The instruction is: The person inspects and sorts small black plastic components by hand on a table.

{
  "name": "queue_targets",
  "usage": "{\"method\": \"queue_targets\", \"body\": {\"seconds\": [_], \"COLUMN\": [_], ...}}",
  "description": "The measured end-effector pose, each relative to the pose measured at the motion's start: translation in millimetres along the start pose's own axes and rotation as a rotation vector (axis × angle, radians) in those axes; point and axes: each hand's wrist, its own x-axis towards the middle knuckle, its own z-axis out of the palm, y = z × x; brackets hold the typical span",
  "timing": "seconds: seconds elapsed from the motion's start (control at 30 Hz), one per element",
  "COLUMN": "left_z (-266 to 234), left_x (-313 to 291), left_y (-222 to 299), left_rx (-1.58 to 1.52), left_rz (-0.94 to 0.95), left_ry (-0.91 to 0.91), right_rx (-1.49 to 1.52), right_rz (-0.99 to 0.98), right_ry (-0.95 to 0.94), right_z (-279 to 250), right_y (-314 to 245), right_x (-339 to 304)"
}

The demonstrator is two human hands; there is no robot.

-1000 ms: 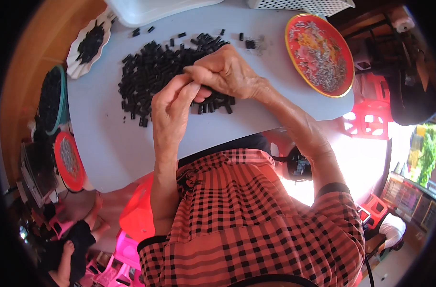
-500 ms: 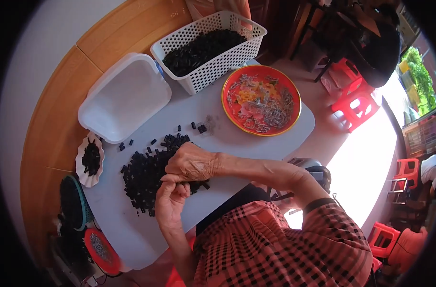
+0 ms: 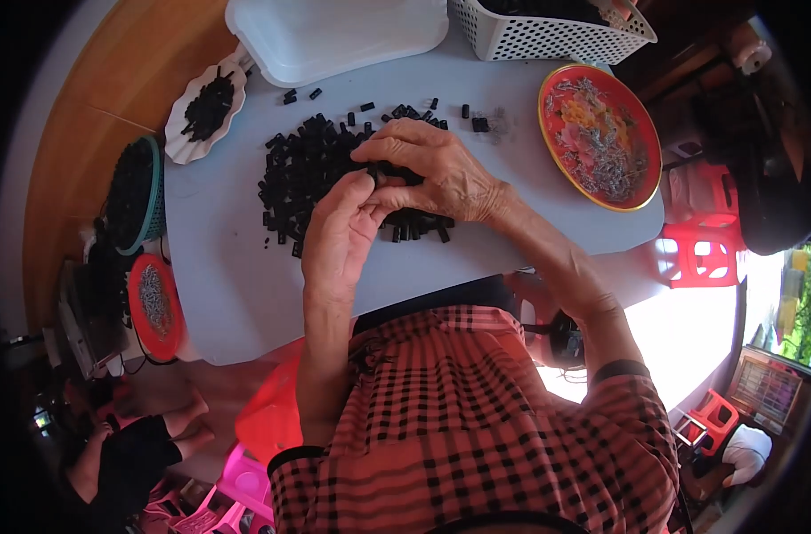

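My left hand is raised over the near side of a pile of small black cylindrical pieces, its thumb and fingers pinched on one small black piece. Against its fingertips, my right hand is bent inward with thumb and fingers curled together. Whatever lies between the right fingertips is hidden. Part of the pile is covered by both hands. Several loose black pieces lie scattered behind it on the pale table.
A red plate of thin silvery metal pieces stands at right. Behind are a white tub and a white perforated basket. At left: a scalloped white dish, a teal basket and another red plate. Someone in dark clothes is lower left.
The view has swung, so the table sits higher and farther right in the picture. My hands have turned apart slightly, showing a black piece in the left fingertips.
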Motion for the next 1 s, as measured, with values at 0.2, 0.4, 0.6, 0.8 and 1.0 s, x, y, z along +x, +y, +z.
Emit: {"method": "queue_targets", "body": {"seconds": [0.2, 0.4, 0.6, 0.8, 1.0], "left_z": [-4, 9, 12, 22, 11], "left_x": [-2, -3, -3, -2, -3], "left_y": [-2, -5, -8, -5, -9], "left_rx": [-0.094, -0.090, -0.240, -0.214, -0.166], "left_rz": [-0.004, 0.007, -0.042, -0.055, -0.001], "left_ry": [0.000, -0.006, 0.044, 0.083, 0.025], "right_rx": [-0.047, -0.124, -0.242, -0.307, -0.217], "right_rz": [-0.085, 0.011, -0.074, -0.090, 0.024], "right_ry": [-0.013, -0.052, -0.010, 0.028, -0.003], "right_z": [12, 11, 12, 11, 16], "right_y": [0, -13, -20, -26, -22], "right_x": [0, -2, 1, 1, -1]}}
